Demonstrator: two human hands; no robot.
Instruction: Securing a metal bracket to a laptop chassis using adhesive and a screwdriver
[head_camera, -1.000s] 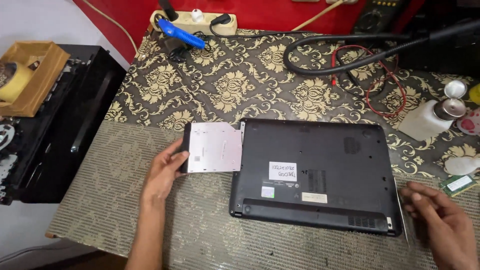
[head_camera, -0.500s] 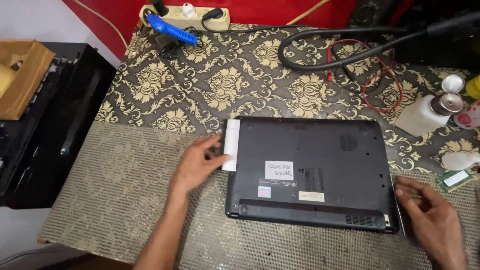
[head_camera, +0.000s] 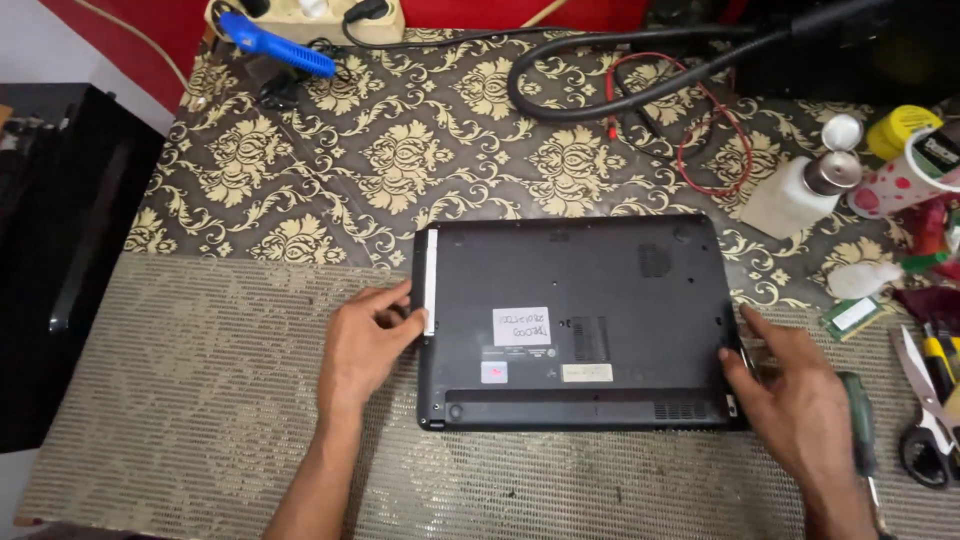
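Laptop (head_camera: 580, 320) lies upside down on the worktop (head_camera: 200, 400), black base panel facing up, near the middle of the scene. It rests across the line where the grey ribbed mat (head_camera: 180, 420) meets the patterned brown-and-cream cloth (head_camera: 400, 150). A silver drive tray (head_camera: 431, 280) shows as a narrow strip along the laptop's left edge.

My left hand (head_camera: 365, 340) sits at that left edge, fingers loosely curled, fingertips touching the tray strip; it grips nothing. My right hand (head_camera: 795, 395) braces the laptop's right edge near the near corner, fingers spread against the casing, holding nothing I can make out.

Just right of my right hand lies a green-handled screwdriver (head_camera: 860, 430); scissors (head_camera: 925, 410) lie farther right. A small green memory module (head_camera: 850, 315) lies off the laptop's right side. A white bottle (head_camera: 795, 195) stands on the far right. A black hose (head_camera: 620, 85) loops across the far side, with a red wire (head_camera: 700, 130) beside it. A blue tool (head_camera: 275, 45) lies at the far left next to a power strip (head_camera: 300, 15).
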